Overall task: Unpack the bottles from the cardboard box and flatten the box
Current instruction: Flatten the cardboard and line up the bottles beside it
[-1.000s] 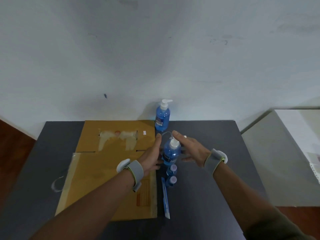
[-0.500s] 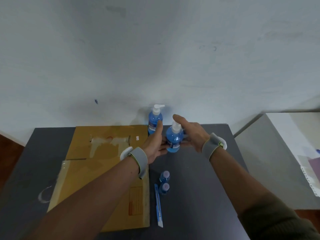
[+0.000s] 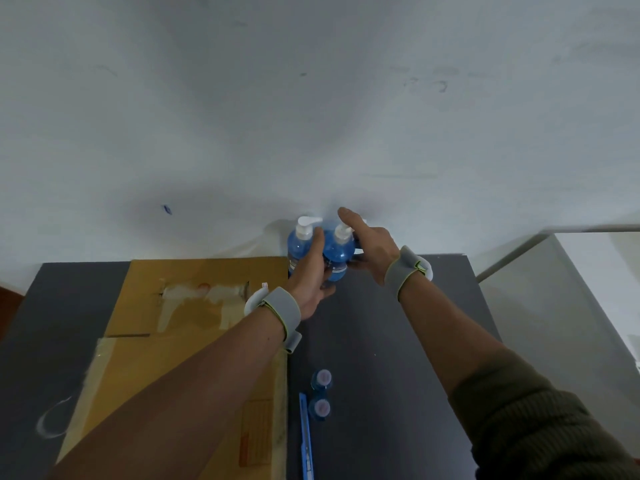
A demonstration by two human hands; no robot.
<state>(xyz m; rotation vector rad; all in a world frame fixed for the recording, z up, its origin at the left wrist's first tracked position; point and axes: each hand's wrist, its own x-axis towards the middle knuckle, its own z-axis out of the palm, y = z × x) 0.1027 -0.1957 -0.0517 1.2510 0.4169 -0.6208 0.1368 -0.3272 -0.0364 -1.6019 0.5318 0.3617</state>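
Note:
Two blue pump bottles stand side by side at the table's far edge by the wall. My left hand [image 3: 311, 271] and my right hand [image 3: 370, 247] hold the nearer one [image 3: 337, 251] from both sides, fingers wrapped around its body. The other pump bottle [image 3: 300, 242] is just left of it, partly behind my left hand. The flattened cardboard box [image 3: 194, 327] lies on the left half of the dark table [image 3: 398, 358]. Two small blue bottles [image 3: 322, 393] with pale caps stand near the front.
A blue utility knife [image 3: 306, 441] lies beside the box's right edge, close to the small bottles. A white wall rises right behind the table. A pale grey surface [image 3: 571, 306] sits to the right of the table.
Both hands carried the pump bottle away from me, from mid-table to the far edge, beside the other pump bottle.

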